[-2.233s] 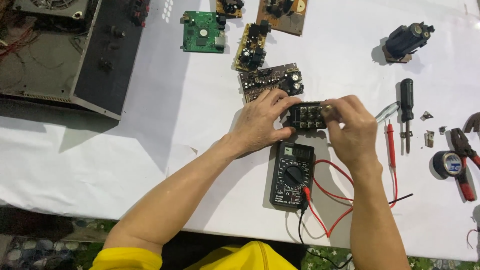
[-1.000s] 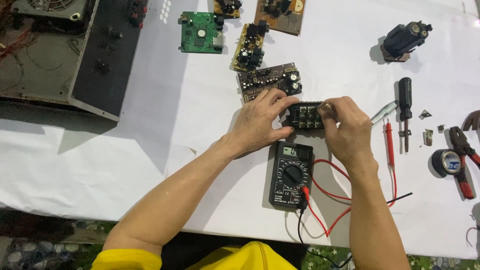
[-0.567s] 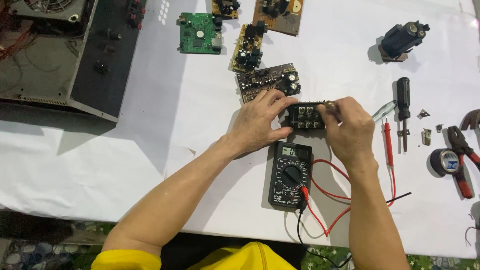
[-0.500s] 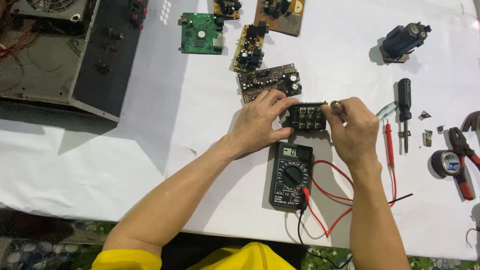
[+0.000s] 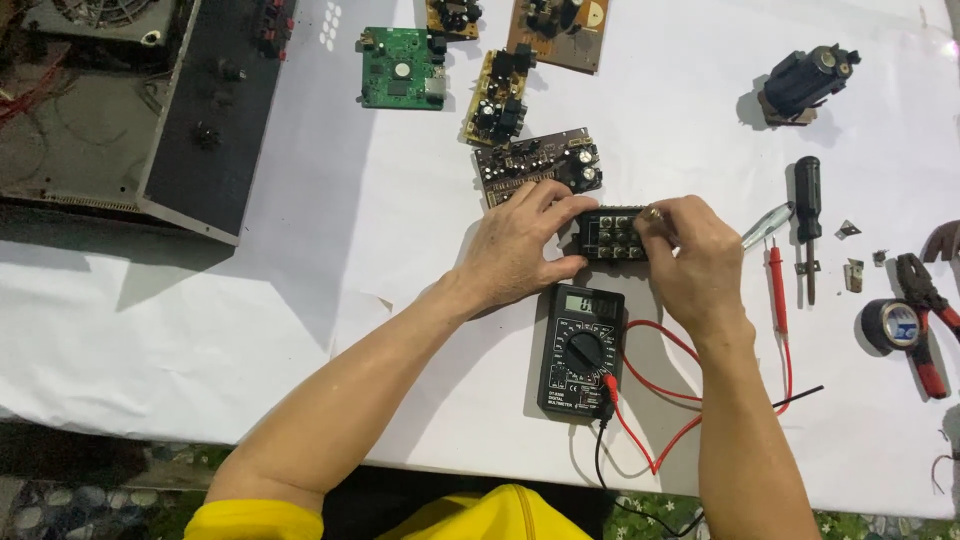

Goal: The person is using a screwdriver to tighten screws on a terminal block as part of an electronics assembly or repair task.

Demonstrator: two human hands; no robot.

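Observation:
A small black terminal block with rows of screws sits on the white table between my hands. My left hand grips its left end with thumb and fingers. My right hand grips the right end, fingertips pinched over its top edge. Just below the block lies a black digital multimeter with a round dial. Its red lead loops under my right wrist, and the red probe lies to the right of that hand.
A brown circuit board lies just above my left hand, with a green board and others further back. A black screwdriver, tape roll, red-handled pliers and a black capacitor block lie right. An open amplifier chassis fills the top left.
Both hands stay on the terminal block; the fingertips of my right hand shift slightly along its top edge. Nothing else has moved.

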